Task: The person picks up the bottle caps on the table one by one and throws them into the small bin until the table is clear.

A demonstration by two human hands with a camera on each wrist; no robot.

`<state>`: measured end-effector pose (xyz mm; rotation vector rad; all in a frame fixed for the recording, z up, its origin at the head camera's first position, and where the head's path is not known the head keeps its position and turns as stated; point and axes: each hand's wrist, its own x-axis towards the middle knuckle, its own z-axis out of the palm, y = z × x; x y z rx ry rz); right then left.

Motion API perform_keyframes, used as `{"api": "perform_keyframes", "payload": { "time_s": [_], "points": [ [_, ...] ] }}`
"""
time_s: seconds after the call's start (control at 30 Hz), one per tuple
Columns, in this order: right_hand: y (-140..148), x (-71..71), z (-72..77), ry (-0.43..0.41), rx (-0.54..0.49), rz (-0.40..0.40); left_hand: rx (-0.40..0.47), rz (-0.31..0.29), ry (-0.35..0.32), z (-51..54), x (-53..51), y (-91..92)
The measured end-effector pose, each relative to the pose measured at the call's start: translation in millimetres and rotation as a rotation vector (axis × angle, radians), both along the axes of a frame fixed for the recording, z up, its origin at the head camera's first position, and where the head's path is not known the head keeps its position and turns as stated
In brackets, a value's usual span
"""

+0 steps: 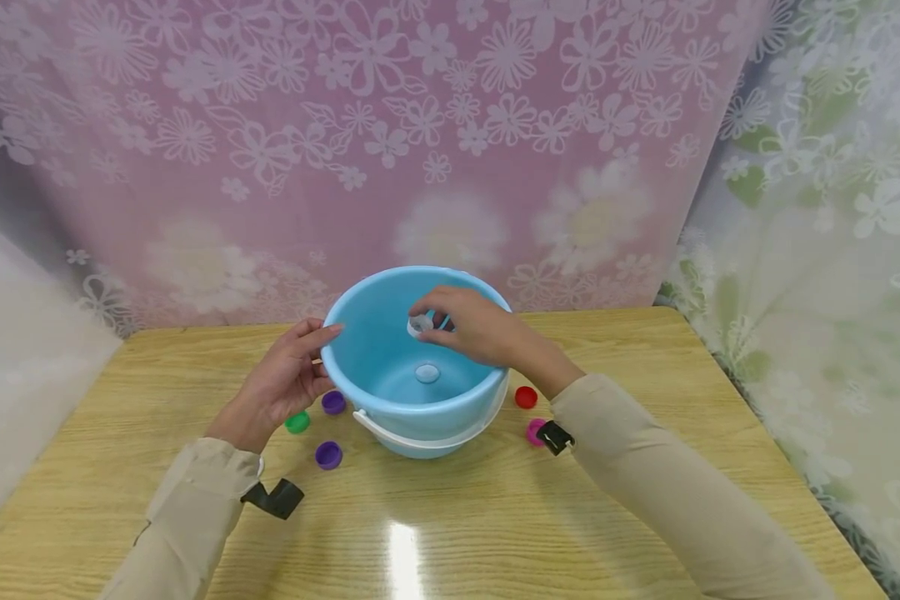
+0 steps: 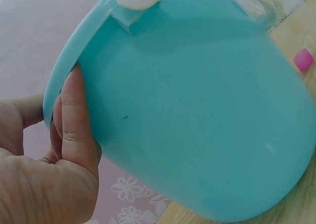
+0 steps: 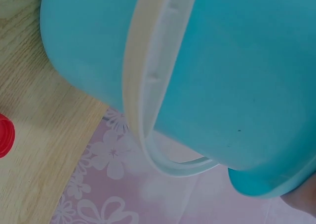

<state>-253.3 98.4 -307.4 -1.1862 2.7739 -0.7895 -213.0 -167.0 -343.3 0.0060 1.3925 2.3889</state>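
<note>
A light blue bucket (image 1: 420, 433) stands upright on the wooden table, its white handle (image 1: 438, 442) hanging down at the near side. My left hand (image 1: 288, 379) grips the bucket's left rim, thumb over the inside and fingers against the outer wall, as the left wrist view shows. Reaching over the right rim, my right hand (image 1: 468, 325) pinches a small white cap (image 1: 418, 326) inside the bucket, above its floor. A pale oval spot (image 1: 427, 372) shows on the bucket floor; whether it is a loose piece cannot be told. In the right wrist view, the bucket wall hides my right fingers.
Left of the bucket lie a green cap (image 1: 297, 422) and two purple caps (image 1: 328, 455). To its right are a red cap (image 1: 526, 397) and a pink cap (image 1: 536, 432), partly covered by the black wrist strap. A flowered pink curtain (image 1: 307, 208) hangs behind the table.
</note>
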Motion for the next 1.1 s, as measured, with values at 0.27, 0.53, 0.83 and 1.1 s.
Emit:
{"api": "perform_keyframes", "payload": {
  "time_s": [0.27, 0.53, 0.83, 1.1],
  "points": [
    [-2, 0.7, 1.3, -0.009, 0.042, -0.026, 0.006, 0.003, 0.011, 1.5, 2.0, 1.1],
    [-1, 1.6, -0.7, 0.036, -0.005, -0.036, -0.003, 0.011, 0.008, -1.3, 0.4, 1.0],
    [6, -1.3, -6.0, 0.19, -0.369, -0.022, -0.008, 0.02, 0.005, -0.9, 1.4, -0.1],
    [19, -3.9, -5.6, 0.279, -0.521, -0.051, -0.011, 0.025, 0.011, 1.0, 0.3, 0.1]
  ]
}}
